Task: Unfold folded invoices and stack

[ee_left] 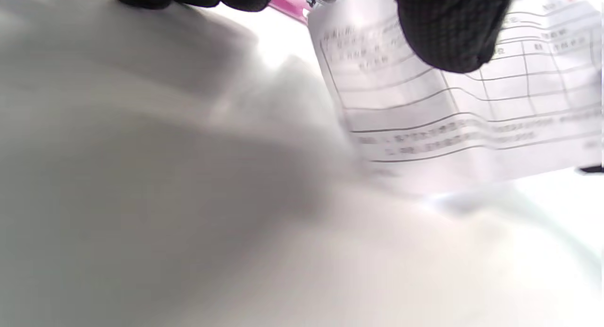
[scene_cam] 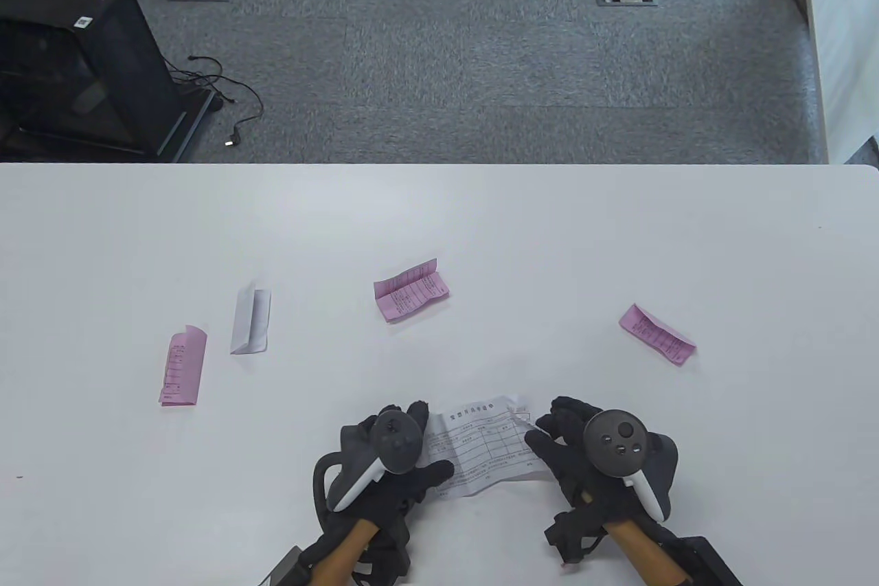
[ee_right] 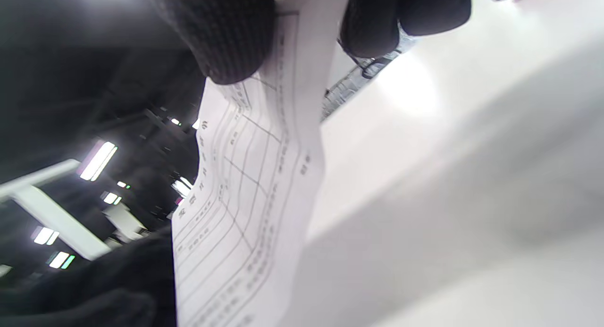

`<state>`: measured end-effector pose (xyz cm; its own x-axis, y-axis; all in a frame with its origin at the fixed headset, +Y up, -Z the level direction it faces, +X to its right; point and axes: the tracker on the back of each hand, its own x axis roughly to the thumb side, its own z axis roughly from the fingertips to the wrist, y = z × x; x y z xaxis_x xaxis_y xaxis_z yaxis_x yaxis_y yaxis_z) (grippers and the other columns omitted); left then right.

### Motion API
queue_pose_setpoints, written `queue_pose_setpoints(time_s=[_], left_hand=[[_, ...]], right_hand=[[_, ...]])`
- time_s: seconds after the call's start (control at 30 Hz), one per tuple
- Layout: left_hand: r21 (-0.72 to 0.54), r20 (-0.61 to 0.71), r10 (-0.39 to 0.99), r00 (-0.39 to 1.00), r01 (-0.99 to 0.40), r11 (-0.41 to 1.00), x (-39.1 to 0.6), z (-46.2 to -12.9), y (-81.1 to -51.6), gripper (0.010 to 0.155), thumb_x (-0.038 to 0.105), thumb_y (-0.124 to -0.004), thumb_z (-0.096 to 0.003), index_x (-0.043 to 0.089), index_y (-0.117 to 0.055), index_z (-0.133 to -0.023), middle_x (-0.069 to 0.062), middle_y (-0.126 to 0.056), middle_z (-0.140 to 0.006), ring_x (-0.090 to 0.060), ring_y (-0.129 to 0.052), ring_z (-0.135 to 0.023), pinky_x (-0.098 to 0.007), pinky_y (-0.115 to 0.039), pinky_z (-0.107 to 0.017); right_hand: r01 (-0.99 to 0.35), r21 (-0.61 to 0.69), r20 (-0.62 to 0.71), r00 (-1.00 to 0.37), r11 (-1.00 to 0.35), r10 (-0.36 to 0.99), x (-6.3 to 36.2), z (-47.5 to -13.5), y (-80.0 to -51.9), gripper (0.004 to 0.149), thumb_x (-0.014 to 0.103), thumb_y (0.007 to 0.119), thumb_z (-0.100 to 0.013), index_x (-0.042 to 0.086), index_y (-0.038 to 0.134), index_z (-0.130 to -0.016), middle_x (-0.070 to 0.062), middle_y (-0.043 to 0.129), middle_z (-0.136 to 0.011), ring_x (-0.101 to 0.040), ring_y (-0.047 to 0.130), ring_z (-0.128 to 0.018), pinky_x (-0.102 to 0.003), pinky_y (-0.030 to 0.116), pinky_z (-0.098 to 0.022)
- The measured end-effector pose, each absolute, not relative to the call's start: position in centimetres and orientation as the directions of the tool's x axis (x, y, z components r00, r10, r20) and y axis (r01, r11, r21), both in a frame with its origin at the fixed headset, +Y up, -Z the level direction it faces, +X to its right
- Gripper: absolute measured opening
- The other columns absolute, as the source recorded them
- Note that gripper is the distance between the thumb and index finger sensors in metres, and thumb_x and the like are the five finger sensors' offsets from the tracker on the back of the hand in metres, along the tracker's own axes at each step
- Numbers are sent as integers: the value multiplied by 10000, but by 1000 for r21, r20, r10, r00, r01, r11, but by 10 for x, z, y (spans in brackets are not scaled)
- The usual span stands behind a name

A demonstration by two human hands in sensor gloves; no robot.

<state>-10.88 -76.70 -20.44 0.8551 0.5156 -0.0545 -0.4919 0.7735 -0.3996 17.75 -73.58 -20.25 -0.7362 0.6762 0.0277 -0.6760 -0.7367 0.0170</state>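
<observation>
A white invoice (scene_cam: pixel 484 445) with a printed grid is spread open between both hands near the table's front edge. My left hand (scene_cam: pixel 419 455) holds its left end; the thumb lies on the sheet in the left wrist view (ee_left: pixel 448 29). My right hand (scene_cam: pixel 549 438) pinches its right end between thumb and fingers (ee_right: pixel 226 39), and the sheet (ee_right: pixel 245 199) hangs away from them. Folded invoices lie farther back: a pink one (scene_cam: pixel 184 366) at far left, a white one (scene_cam: pixel 250 319), a pink one (scene_cam: pixel 411 289) in the middle and a pink one (scene_cam: pixel 656 333) at right.
The white table (scene_cam: pixel 618 235) ends at its far edge, with grey carpet beyond. A black case (scene_cam: pixel 75 64) with cables stands on the floor at back left.
</observation>
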Motion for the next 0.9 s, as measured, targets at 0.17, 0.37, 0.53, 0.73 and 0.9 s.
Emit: queue_pose_setpoints(time_s=[0.17,0.37,0.53,0.73,0.9], left_hand=[[-419,-84,832,549,-777,470,-133,-206,-764,1119,584,-834,-408,264,7,-1072,-251,-122,-1189,-537,-253,-1056,-650,-420,-734],[-428,-1,984,176,-890,159,-137,-206,-766,1084,555,-873,-408,232,-113,-1110,-224,-332,-1195,-530,-383,-1040,-639,-494,-707],[-244,98,987,127,-958,148,-135,-203,-760,496,357,-888,-473,249,-782,-945,-86,-938,-877,-358,-843,-831,-502,-739,-583],[-180,194,936,292,-928,327,-132,-201,-753,415,308,-882,-476,266,-837,-887,-41,-993,-801,-306,-898,-778,-452,-780,-546],[-202,217,916,337,-903,380,-129,-200,-753,399,300,-883,-474,281,-854,-872,-37,-996,-802,-308,-895,-785,-455,-777,-548]], right_hand=[[-804,-16,176,-588,-595,790,174,-192,-705,335,444,765,-440,293,736,-737,-108,683,-974,-425,627,-919,-667,497,-672],[-888,-5,223,-449,-459,865,176,-188,-697,331,443,761,-446,314,723,-748,-88,728,-944,-393,676,-897,-662,503,-674],[-902,28,156,-422,-431,893,182,-196,-710,334,443,759,-444,324,715,-753,-76,764,-914,-378,718,-869,-649,524,-669],[-957,176,-25,-240,-232,970,187,-209,-739,374,422,766,-447,297,693,-793,-53,850,-802,-339,828,-757,-622,577,-645],[-962,237,-95,-161,-135,982,187,-214,-750,450,415,765,-450,245,674,-855,-56,864,-772,-340,840,-731,-622,581,-634]])
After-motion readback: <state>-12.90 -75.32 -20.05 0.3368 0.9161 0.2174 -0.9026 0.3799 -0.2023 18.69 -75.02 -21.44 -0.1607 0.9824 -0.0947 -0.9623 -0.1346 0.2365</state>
